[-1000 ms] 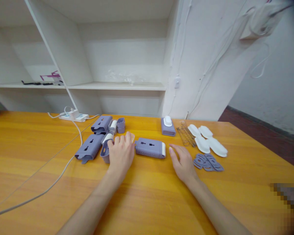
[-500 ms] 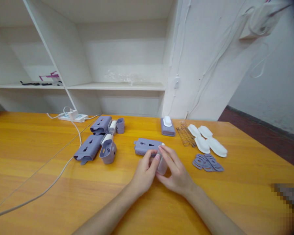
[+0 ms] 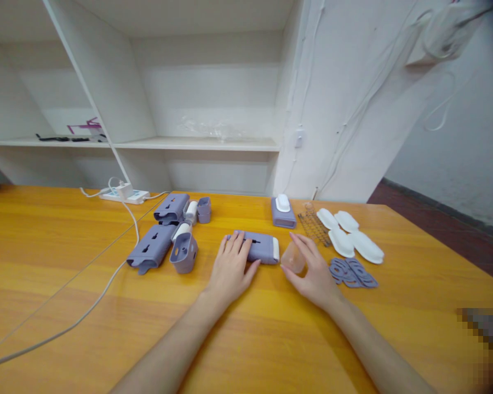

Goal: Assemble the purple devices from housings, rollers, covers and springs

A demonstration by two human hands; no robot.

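The left hand lies flat, fingers spread open, on the left end of a lavender casing resting lengthwise on the orange table. The casing is an oblong shell with dark slots on top and a white cap at its right end. Just right of it, the right hand pinches a small clear cup between thumb and fingertips, the cup translucent and near the casing's white end.

Between the hands, a case lies on the table; cup to its right.
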